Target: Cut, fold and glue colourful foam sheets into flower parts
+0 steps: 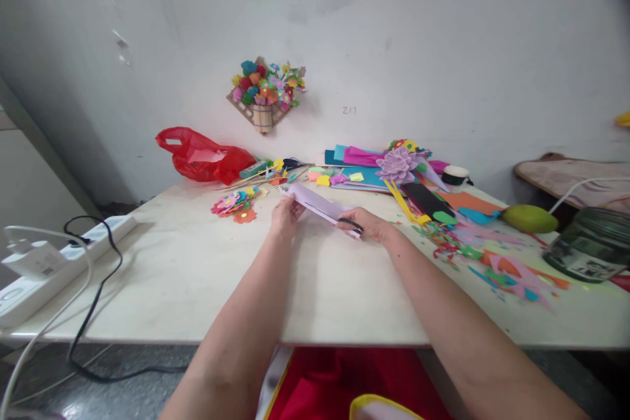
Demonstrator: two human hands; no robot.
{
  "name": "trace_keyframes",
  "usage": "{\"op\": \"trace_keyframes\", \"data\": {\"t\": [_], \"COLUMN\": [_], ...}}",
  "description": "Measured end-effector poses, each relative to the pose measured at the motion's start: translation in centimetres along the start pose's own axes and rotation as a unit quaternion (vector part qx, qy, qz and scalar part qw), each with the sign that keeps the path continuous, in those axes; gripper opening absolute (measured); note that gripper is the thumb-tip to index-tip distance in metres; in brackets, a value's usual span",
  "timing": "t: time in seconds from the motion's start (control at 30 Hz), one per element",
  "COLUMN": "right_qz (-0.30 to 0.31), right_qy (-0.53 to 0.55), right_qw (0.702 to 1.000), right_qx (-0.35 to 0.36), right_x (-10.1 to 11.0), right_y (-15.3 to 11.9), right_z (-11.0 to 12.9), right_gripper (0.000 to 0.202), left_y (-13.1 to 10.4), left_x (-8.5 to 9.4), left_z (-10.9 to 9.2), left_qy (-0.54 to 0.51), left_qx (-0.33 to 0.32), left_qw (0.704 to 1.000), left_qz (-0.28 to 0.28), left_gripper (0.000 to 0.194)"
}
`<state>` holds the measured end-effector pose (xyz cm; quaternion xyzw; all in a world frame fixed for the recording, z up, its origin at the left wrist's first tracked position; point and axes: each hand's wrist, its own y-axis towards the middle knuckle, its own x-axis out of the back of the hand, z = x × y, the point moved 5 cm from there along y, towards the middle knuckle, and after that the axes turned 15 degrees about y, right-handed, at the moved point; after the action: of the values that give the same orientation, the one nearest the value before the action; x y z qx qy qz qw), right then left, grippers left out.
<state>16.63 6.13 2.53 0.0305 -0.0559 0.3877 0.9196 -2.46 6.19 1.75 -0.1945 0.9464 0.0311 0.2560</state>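
Note:
A light purple sheet, paper or thin foam, is held slantwise above the middle of the table. My left hand pinches its far left end, with the thumb on top. At the sheet's near right end, my right hand is closed around scissors with black handles. The blades lie along the sheet and are mostly hidden, so how far apart they are does not show. Left of my left hand lies a pile of colourful cut-out flowers.
A red plastic bag and coloured sheets lie along the wall. To the right are a phone, coloured scraps, a yellow-green oval thing and a glass jar. A power strip with cables sits left.

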Motion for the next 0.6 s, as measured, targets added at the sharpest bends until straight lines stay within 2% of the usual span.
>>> {"op": "trace_keyframes", "data": {"t": [0.17,0.4,0.6], "right_qz": [0.003,-0.012,-0.013], "right_qy": [0.016,0.027,0.012], "right_qw": [1.0,0.999,1.0], "right_qx": [-0.001,-0.015,-0.011], "right_x": [-0.27,-0.44,-0.19], "right_y": [-0.17,-0.25,-0.11], "right_z": [0.26,0.47,0.36], "right_gripper": [0.034,0.033,0.036], "left_y": [-0.31,-0.86,-0.84], "left_x": [-0.22,-0.71,-0.67], "left_z": [0.01,0.08,0.14], "left_qy": [0.016,0.022,0.019], "left_qx": [0.003,-0.004,-0.003], "left_qw": [1.0,0.999,1.0], "left_qz": [0.0,0.028,0.019], "left_gripper": [0.002,0.003,0.003]}}
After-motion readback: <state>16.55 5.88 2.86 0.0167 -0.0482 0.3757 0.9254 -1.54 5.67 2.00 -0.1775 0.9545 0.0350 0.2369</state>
